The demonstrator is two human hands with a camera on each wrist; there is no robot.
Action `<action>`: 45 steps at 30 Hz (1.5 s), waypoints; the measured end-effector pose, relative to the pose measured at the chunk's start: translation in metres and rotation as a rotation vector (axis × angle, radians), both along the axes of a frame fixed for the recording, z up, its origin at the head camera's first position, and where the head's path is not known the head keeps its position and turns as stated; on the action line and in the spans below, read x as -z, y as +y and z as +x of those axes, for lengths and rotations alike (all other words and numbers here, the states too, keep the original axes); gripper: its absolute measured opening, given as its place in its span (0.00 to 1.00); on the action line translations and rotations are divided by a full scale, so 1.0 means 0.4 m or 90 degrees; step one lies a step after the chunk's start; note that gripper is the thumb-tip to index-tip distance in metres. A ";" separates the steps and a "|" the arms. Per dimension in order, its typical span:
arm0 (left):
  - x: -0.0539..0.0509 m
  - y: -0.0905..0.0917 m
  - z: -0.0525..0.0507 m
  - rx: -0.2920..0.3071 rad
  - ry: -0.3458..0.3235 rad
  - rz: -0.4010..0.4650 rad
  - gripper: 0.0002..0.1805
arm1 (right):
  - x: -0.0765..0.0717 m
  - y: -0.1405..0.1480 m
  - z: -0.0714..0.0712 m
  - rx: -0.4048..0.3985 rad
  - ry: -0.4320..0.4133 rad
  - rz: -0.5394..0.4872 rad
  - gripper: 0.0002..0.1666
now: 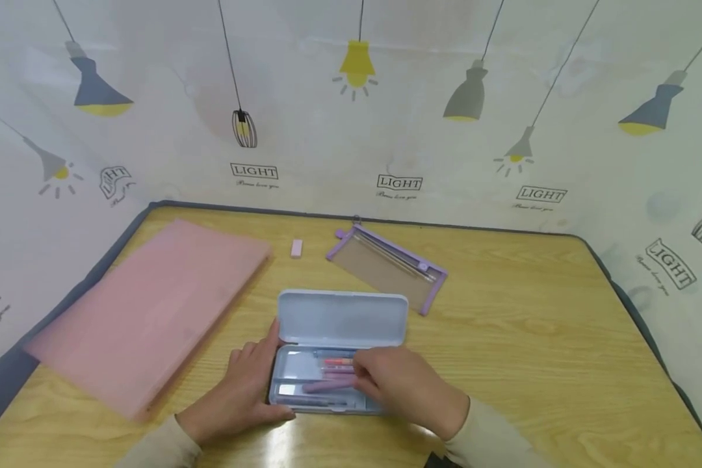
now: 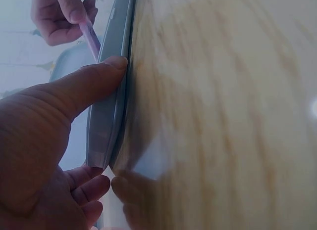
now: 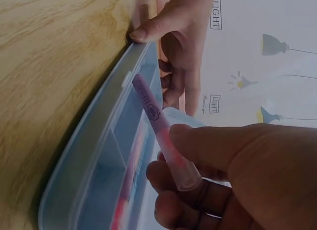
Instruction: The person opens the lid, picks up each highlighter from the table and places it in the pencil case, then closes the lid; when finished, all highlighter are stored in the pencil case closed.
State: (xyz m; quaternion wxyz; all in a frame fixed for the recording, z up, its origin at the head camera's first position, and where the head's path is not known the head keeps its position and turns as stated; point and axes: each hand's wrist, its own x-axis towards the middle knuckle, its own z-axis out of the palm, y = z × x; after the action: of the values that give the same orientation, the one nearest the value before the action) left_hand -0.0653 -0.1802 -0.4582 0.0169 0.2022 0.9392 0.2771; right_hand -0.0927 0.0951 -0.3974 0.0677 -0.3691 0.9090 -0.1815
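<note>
A light blue pencil case [image 1: 343, 318] lies on the table with its lid raised at the back. My left hand [image 1: 242, 390] holds its left end, the thumb [image 2: 106, 71] against the front wall and the fingers round the side. Over the right part of the case, my right hand [image 1: 406, 383] pinches a purple marker [image 3: 151, 109] between thumb and fingers. The marker slants above the front compartment. Several pens [image 1: 338, 361] lie in the back compartment, partly hidden by the right hand.
Behind the case lies a purple-edged zip pouch [image 1: 368, 268] with slim sticks inside. A small pale eraser [image 1: 296, 248] sits left of the pouch. At the left is a large pink folder [image 1: 164, 305]. A patterned wall curtain [image 1: 316, 130] borders the wooden table [image 1: 532, 325].
</note>
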 end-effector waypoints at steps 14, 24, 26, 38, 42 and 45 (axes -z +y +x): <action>0.002 0.002 0.006 -0.006 0.016 -0.005 0.78 | 0.052 -0.070 0.004 -0.030 0.045 0.004 0.14; 0.001 0.002 0.004 -0.004 0.006 -0.002 0.78 | 0.060 -0.087 0.011 -0.031 0.054 -0.008 0.14; 0.000 0.002 0.004 -0.004 0.003 -0.001 0.77 | 0.060 -0.087 0.013 -0.030 0.065 -0.009 0.14; 0.003 0.003 0.003 -0.006 0.027 -0.012 0.77 | 0.063 -0.091 0.028 -0.023 0.115 0.069 0.14; 0.004 0.003 0.002 -0.009 0.046 -0.008 0.77 | 0.064 -0.091 0.028 -0.017 0.121 0.068 0.12; 0.005 0.003 0.001 -0.009 0.052 -0.005 0.77 | 0.062 -0.089 0.028 -0.020 0.132 0.067 0.11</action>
State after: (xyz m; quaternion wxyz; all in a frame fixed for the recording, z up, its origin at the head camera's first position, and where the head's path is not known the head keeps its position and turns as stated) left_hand -0.0649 -0.1789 -0.4602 -0.0228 0.2064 0.9416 0.2653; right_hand -0.0814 0.0595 -0.4223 -0.0042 -0.3960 0.9135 -0.0934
